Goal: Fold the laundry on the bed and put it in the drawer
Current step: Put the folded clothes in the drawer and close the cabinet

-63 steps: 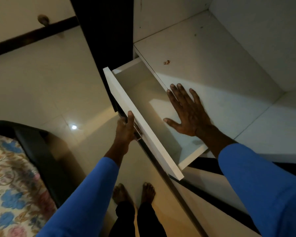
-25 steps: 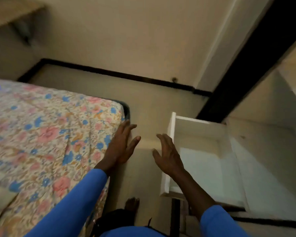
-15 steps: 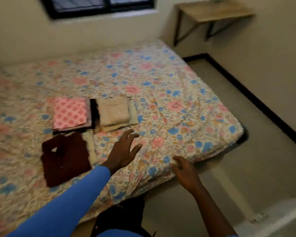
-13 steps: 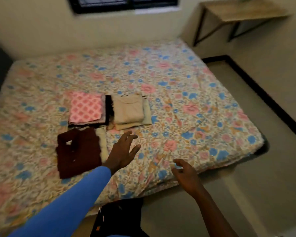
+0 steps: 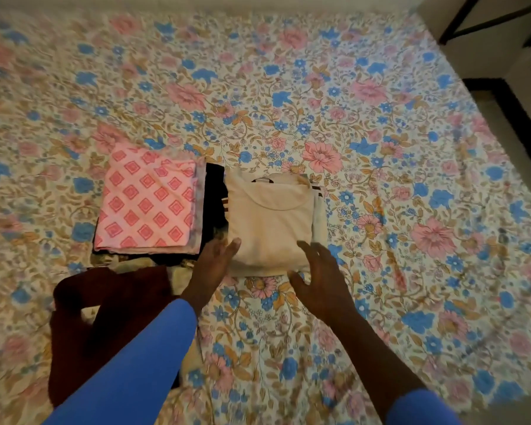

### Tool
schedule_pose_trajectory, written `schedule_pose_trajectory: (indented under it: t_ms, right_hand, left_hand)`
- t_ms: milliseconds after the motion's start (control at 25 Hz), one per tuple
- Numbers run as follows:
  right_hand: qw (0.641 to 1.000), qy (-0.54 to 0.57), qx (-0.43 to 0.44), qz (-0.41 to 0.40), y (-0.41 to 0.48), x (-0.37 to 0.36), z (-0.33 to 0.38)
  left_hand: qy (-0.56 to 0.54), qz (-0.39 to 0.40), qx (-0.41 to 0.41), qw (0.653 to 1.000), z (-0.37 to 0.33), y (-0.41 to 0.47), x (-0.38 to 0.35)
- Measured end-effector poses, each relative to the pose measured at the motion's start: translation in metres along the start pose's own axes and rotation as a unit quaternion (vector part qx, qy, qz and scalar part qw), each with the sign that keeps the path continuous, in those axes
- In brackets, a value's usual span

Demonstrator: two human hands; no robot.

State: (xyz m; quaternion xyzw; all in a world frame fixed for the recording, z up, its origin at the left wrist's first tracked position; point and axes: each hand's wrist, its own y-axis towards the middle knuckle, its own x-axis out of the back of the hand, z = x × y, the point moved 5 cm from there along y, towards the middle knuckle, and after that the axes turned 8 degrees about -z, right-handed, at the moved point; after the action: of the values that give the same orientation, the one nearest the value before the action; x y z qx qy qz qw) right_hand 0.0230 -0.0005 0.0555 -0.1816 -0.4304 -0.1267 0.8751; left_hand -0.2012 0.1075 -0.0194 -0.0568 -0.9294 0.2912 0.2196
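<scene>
Now Poised to Lift the Cream Pile

Folded laundry lies in piles mid-bed on the floral bedsheet (image 5: pixel 380 142). A cream top (image 5: pixel 270 222) caps one stack, a pink diamond-print cloth (image 5: pixel 149 204) lies left of it, and a maroon garment (image 5: pixel 111 314) is nearest. The left hand (image 5: pixel 210 265) and right hand (image 5: pixel 319 277), both empty with fingers spread, flank the cream stack's near corners (contact unclear), likely to scoop it up whole. The drawer is out of view.
</scene>
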Motion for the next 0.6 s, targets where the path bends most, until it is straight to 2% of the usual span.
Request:
schedule_pose_trajectory:
  t_ms: [80,120,200,280,360,480,600]
  right_hand:
    - [0.991,-0.1,0.086,-0.005,0.065,-0.03,0.013]
    - [0.989,-0.127,0.081,0.006,0.091,-0.044,0.013]
    - [0.988,-0.144,0.011,0.062,0.133,-0.07,-0.001]
    - [0.984,-0.121,-0.027,0.13,0.157,-0.09,-0.018]
    - [0.982,-0.085,-0.03,0.165,0.176,-0.094,-0.029]
    - [0.98,-0.001,-0.043,0.192,0.19,-0.085,-0.037]
    - [0.978,0.074,-0.067,0.182,0.192,-0.077,-0.049]
  left_hand:
    - [-0.048,0.01,0.044,0.998,-0.002,0.041,-0.019]
    - [-0.059,0.006,0.059,0.997,-0.002,0.055,-0.026]
    - [-0.065,-0.009,0.072,0.995,0.001,0.077,-0.037]
    - [-0.076,-0.015,0.087,0.993,0.004,0.09,-0.043]
    - [-0.093,-0.017,0.105,0.99,0.004,0.098,-0.046]
    - [-0.189,0.024,0.17,0.967,0.0,0.103,-0.059]
    - [-0.177,0.023,0.198,0.964,-0.016,0.103,-0.086]
